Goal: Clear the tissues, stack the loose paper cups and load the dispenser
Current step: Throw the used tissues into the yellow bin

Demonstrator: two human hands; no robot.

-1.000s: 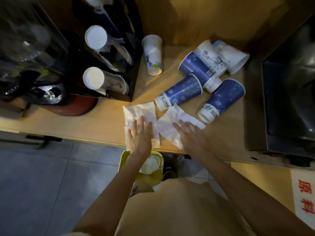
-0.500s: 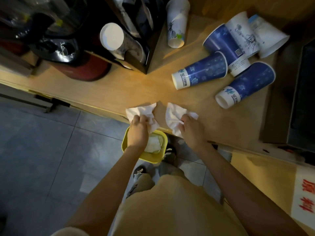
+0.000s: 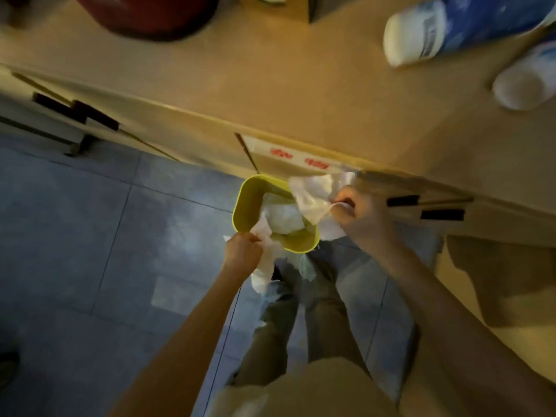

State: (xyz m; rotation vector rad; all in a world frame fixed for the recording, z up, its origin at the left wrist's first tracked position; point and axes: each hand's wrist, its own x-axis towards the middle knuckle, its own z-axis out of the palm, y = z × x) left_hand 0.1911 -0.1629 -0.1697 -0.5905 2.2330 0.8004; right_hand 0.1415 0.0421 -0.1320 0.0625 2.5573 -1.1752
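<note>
My left hand (image 3: 242, 251) grips a crumpled white tissue (image 3: 263, 270) at the near rim of a small yellow bin (image 3: 243, 203) on the floor. My right hand (image 3: 361, 216) holds a second white tissue (image 3: 313, 197) over the bin's far right side. White tissue paper lies inside the bin. At the top right, two blue paper cups (image 3: 421, 31) (image 3: 523, 82) lie on their sides on the wooden counter (image 3: 270, 85). The dispenser is out of view.
The counter edge runs across the frame just above the bin, with dark drawer handles (image 3: 439, 214) below it. A dark red round base (image 3: 150, 16) sits at the counter's top left. Grey floor tiles (image 3: 90, 266) spread left of my legs.
Both hands have pulled the tissues off the counter and lowered them to the yellow bin. The view has tilted down, so the dispenser and most cups have left the frame.
</note>
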